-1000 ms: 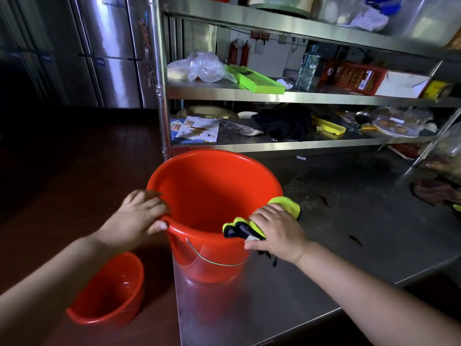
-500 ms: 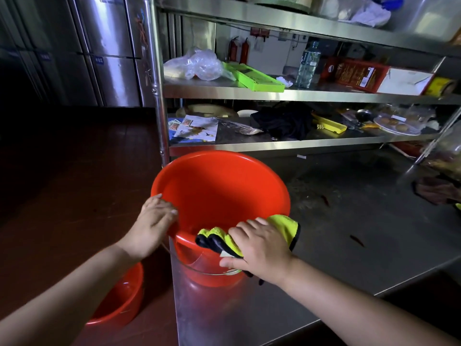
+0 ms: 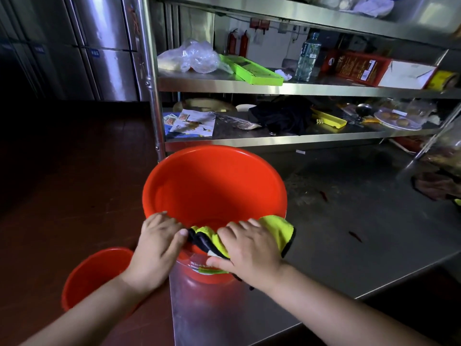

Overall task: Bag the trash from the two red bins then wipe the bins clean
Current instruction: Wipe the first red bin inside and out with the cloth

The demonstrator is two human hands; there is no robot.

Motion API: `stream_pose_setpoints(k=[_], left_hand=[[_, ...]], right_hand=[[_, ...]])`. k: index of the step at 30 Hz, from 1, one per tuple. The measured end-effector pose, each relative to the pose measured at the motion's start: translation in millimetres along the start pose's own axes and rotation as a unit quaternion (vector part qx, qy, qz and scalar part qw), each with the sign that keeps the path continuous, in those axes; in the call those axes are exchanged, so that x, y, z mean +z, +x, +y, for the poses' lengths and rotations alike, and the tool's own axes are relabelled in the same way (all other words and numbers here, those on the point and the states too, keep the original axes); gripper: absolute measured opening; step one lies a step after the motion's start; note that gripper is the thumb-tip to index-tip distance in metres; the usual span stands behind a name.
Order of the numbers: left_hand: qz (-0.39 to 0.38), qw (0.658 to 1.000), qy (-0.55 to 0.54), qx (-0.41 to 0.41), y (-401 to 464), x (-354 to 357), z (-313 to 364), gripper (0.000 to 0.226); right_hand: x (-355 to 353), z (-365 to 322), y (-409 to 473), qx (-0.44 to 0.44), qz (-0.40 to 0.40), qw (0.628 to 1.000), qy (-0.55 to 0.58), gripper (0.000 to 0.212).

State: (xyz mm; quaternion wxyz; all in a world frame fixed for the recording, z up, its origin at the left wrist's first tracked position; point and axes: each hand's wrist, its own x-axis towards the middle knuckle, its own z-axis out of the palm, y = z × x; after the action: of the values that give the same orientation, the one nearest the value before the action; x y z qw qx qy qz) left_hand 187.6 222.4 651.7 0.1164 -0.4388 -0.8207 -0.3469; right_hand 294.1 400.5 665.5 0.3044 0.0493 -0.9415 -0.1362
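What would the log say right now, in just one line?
step: wiping rim | right hand: presses yellow microfibre cloth on big red plastic bin | left hand: holds rim | small red bin: on floor

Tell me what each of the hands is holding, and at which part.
The right hand holds the yellow cloth against the near rim of the red bin on the table. The left hand grips that same near rim.
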Motion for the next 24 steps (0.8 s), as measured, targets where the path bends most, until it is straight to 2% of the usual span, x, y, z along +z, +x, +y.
stream_pose_setpoints(k=[4,8,10,13,15,17,19,21,22,24], left_hand=[[-0.027,0.998,-0.054,-0.008,17.3,-8.7,-18.2,0.053],[-0.006,0.997,-0.071,-0.021,40.9,-23.5,-41.5,0.048],[-0.034,0.997,-0.064,-0.010,51.6,-34.1,-54.9,0.038],[-0.060,0.997,-0.042,-0.014,63.4,-37.0,-66.6,0.041],[-0.040,0.998,-0.018,-0.047,64.7,-32.0,-64.0,0.036],[0.034,0.993,0.015,-0.108,57.0,-26.9,-58.2,0.012],[0.110,0.972,0.043,-0.202,44.6,-21.4,-48.5,0.023],[0.185,0.937,0.017,-0.295,32.7,-12.4,-31.0,0.030],[0.200,0.915,-0.041,-0.348,28.2,-5.4,-19.5,0.036],[0.194,0.846,-0.202,-0.454,22.0,7.5,-1.2,0.063]], right_hand=[[0.5,12.9,-2.7,-0.044,0.003,0.999,0.027,0.059],[14.4,47.5,-5.7,-0.103,0.013,0.992,0.072,0.055],[20.3,75.1,-6.8,-0.120,0.020,0.989,0.079,0.053],[25.2,100.9,-3.7,-0.111,0.005,0.991,0.074,0.056],[27.0,99.0,-0.6,-0.096,0.003,0.991,0.088,0.058],[25.8,87.3,0.5,-0.084,0.004,0.992,0.097,0.059],[21.1,67.4,1.3,-0.061,-0.003,0.995,0.080,0.057],[15.5,38.9,4.9,-0.024,-0.013,0.998,0.062,0.052],[13.2,24.5,8.0,-0.006,-0.016,0.998,0.060,0.049],[9.4,3.7,13.0,0.014,-0.019,0.997,0.074,0.046]])
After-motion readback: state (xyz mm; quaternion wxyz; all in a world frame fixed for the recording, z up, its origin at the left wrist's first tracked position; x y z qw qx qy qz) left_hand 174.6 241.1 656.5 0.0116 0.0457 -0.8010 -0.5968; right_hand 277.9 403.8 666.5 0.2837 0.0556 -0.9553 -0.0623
